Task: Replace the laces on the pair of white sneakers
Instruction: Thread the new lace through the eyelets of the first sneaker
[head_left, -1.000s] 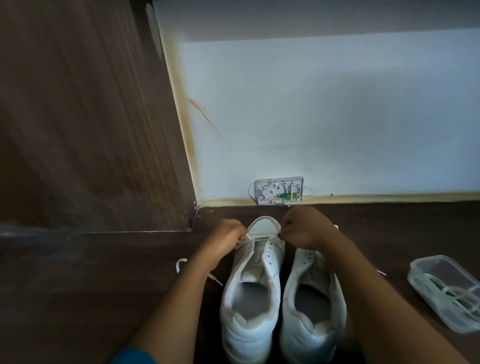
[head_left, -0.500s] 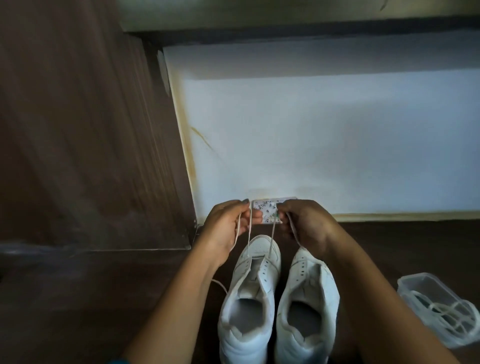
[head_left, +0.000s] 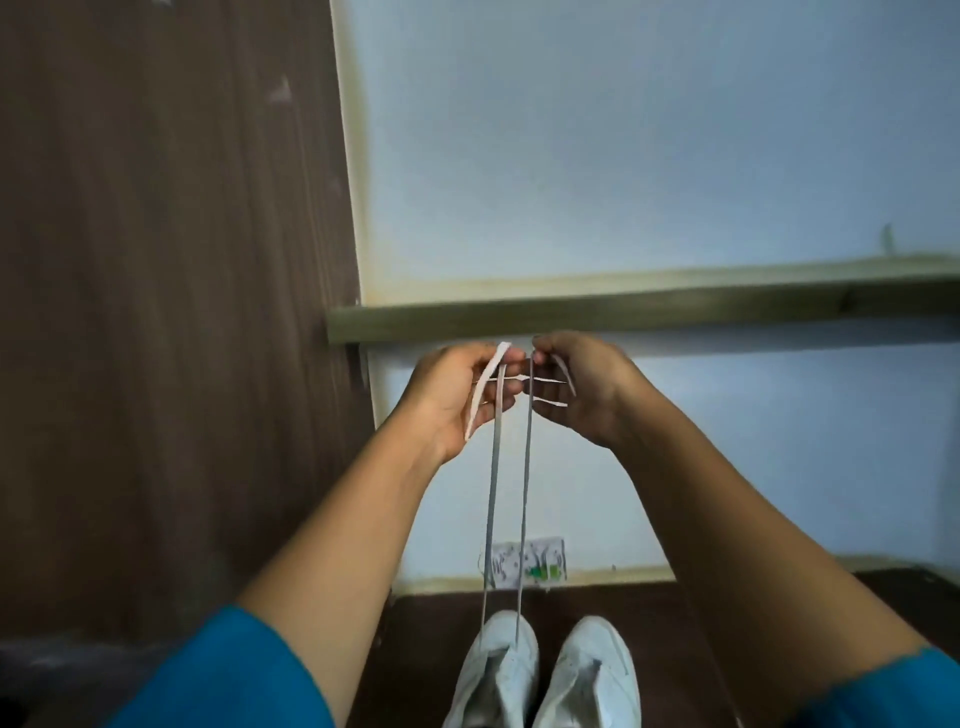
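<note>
Both hands are held up high in front of the pale wall (head_left: 623, 156). The left hand (head_left: 457, 395) has its grip pinched on one end of the white lace (head_left: 491, 499), and the right hand (head_left: 582, 389) pinches the other end. Two strands hang straight down to the left sneaker (head_left: 498, 670). The right sneaker (head_left: 592, 675) stands just beside it on the dark floor (head_left: 426, 649).

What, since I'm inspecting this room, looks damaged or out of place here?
The wall box low on the wall behind the sneakers looks uncovered, with wiring and a green part exposed. Yellowish staining runs along the wall's edges.
</note>
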